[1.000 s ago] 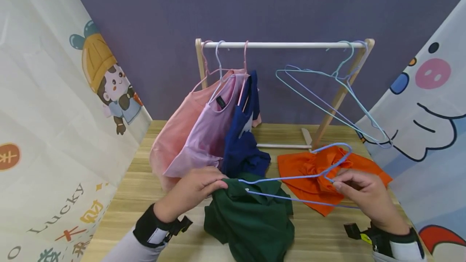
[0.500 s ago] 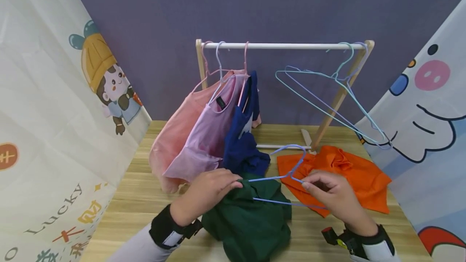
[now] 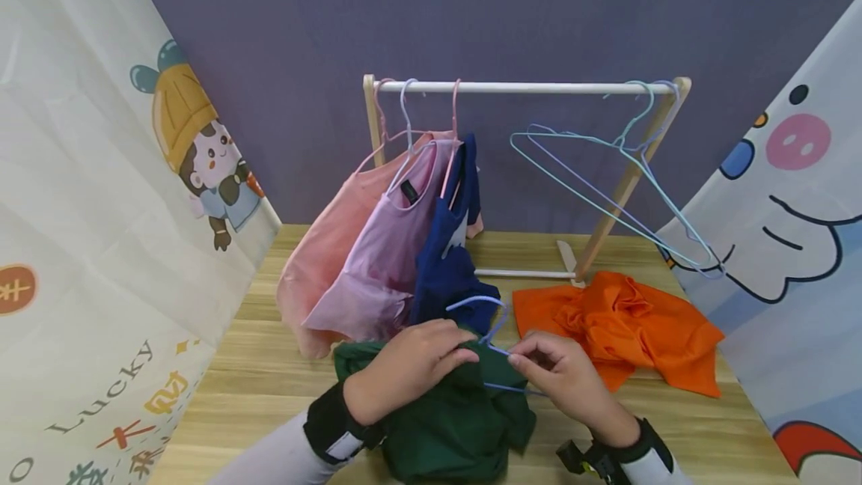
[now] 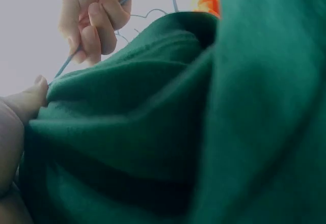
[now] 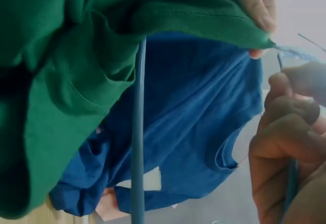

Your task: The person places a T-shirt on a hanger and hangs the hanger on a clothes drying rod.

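Observation:
A dark green shirt (image 3: 451, 425) hangs bunched over the table. At its neck opening my left hand (image 3: 420, 365) pinches the cloth between thumb and fingers. My right hand (image 3: 566, 376) pinches the shoulder of a blue-violet hanger (image 3: 494, 329), close beside the hook. One end of the hanger is inside the shirt, hidden by the cloth. In the right wrist view the hanger's lower bar (image 5: 137, 132) runs up into the green neckline. The left wrist view has the green cloth (image 4: 127, 96) filling most of it, with the right hand (image 4: 94, 23) beyond.
Behind stands a rack with a white rail (image 3: 525, 87). Pink (image 3: 323, 260), lilac (image 3: 377, 260) and navy (image 3: 444, 260) garments hang at its left, and bare mint and violet hangers (image 3: 606, 141) at its right. A crumpled orange garment (image 3: 626, 328) lies on the table to the right.
My right hand has moved left with the hanger, pushing it further into the green shirt. My left hand has shifted right along the neckline, so both hands are now close together.

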`<state>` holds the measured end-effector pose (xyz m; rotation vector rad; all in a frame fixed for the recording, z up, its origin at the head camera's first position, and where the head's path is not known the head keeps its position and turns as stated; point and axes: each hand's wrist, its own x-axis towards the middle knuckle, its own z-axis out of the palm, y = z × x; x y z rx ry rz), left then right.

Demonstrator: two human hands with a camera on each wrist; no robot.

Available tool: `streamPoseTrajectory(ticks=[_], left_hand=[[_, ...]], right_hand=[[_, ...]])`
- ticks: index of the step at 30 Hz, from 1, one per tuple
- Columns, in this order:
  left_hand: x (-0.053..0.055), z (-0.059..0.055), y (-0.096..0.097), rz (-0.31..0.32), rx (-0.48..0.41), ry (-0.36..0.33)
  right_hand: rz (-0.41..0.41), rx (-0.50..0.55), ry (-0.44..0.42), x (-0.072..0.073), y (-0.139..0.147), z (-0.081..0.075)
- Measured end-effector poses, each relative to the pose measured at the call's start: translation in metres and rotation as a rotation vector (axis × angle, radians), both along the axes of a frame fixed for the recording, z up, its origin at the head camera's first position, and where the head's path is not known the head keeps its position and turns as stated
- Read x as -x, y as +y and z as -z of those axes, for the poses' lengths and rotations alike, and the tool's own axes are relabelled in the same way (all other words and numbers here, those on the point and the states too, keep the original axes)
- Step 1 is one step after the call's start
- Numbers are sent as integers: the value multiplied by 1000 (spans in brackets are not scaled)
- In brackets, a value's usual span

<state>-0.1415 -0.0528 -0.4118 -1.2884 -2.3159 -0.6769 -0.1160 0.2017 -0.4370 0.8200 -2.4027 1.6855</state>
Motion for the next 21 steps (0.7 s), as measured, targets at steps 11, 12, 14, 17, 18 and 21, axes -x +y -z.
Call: streamPoseTrajectory(ticks=[11,12,14,17,18,21], left_hand=[[1,-6,-4,-8,12,-66],[1,-8,-5,-12,-3,-65],[3,-10,-8,-23,-35,-49],[7,-14,-12,-37,-82,-29],[8,-16,-13,-43,-92,-19],[10,-22,-17,-66,-116,-10]], right_hand=[[-8,-6,85,-3,-5,-16],[1,-2,107,-3,-4,-19],[25,4,144,-2,0,-25],[93,-11,178,2,11,-27],[119,-15,181,4,16,-26],[203,4,146,10,31,-21]])
